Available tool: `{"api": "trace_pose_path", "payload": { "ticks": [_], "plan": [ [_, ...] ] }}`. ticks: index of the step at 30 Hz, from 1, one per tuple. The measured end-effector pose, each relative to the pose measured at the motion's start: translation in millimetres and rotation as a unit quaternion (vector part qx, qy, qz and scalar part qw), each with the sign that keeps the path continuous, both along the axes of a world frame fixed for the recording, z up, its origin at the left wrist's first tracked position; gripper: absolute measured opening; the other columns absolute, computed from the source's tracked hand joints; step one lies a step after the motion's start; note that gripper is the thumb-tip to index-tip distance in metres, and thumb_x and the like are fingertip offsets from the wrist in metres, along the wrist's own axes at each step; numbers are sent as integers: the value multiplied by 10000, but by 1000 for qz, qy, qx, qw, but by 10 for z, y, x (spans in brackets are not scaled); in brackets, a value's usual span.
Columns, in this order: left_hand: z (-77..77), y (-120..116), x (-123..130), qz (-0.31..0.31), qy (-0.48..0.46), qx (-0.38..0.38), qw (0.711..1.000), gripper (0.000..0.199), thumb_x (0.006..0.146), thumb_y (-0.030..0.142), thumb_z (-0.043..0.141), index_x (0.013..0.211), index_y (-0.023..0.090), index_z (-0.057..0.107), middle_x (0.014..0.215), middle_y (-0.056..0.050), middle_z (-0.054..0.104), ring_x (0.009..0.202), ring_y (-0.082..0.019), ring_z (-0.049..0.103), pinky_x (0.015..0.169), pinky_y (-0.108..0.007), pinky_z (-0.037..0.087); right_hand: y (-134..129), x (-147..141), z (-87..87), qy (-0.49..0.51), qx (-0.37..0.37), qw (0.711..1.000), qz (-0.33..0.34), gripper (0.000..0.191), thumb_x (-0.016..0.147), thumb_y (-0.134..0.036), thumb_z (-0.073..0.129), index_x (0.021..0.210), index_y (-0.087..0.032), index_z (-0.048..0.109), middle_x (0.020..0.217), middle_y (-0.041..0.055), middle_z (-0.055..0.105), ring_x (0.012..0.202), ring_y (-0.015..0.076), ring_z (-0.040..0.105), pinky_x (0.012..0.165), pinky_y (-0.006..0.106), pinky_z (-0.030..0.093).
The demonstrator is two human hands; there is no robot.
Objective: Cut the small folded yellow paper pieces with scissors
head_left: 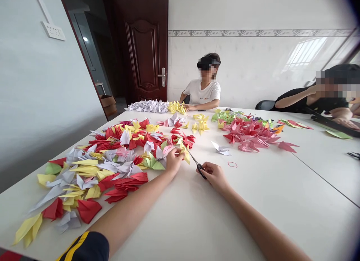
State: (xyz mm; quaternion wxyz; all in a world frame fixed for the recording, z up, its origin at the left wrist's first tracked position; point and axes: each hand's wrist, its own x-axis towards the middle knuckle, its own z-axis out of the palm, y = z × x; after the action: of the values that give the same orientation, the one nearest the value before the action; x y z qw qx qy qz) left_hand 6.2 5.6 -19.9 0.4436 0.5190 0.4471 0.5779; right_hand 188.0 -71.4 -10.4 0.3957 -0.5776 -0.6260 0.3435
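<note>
My left hand [174, 160] pinches a yellow folded paper piece [185, 153] just above the white table [180, 223]. My right hand [212, 173] grips black-handled scissors [200, 168], whose blades point up and left, reaching the yellow piece. Whether the blades are apart cannot be made out. Left of my left hand lies a large spread of red, yellow, white and green folded paper [112, 167]. A white folded piece [221, 148] rests alone beyond my right hand.
Pink and red folded papers [250, 133] lie at right of centre. White pieces [149, 106] line the far left edge. A person [203, 90] sits across the table; another [298, 101] leans in at the right, near a long black tool [334, 125].
</note>
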Motion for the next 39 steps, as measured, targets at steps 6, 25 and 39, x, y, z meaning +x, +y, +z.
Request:
{"api": "trace_pose_path", "payload": {
  "ticks": [6,25,39],
  "plan": [
    [29,20,-17,70,19,20,997,93,679,184,667,771,181,652,828,-35,677,730,-150,620,688,-258,499,-21,35,47,38,-59,996,47,361,766,-540,620,720,-183,643,529,-13,535,453,112,409,420,234,274],
    [6,34,-42,145,80,116,979,191,646,14,564,695,199,569,801,-24,592,815,-174,595,771,-292,519,-23,44,37,33,-52,996,66,322,756,-490,639,666,-184,599,536,-18,525,477,109,415,441,234,256],
    [-146,154,-55,175,62,130,974,156,657,62,547,711,207,524,788,-17,604,837,-172,588,760,-278,517,-26,83,65,59,-88,989,107,264,748,-435,647,704,-175,649,566,0,583,479,112,449,435,236,293]
  ]
}}
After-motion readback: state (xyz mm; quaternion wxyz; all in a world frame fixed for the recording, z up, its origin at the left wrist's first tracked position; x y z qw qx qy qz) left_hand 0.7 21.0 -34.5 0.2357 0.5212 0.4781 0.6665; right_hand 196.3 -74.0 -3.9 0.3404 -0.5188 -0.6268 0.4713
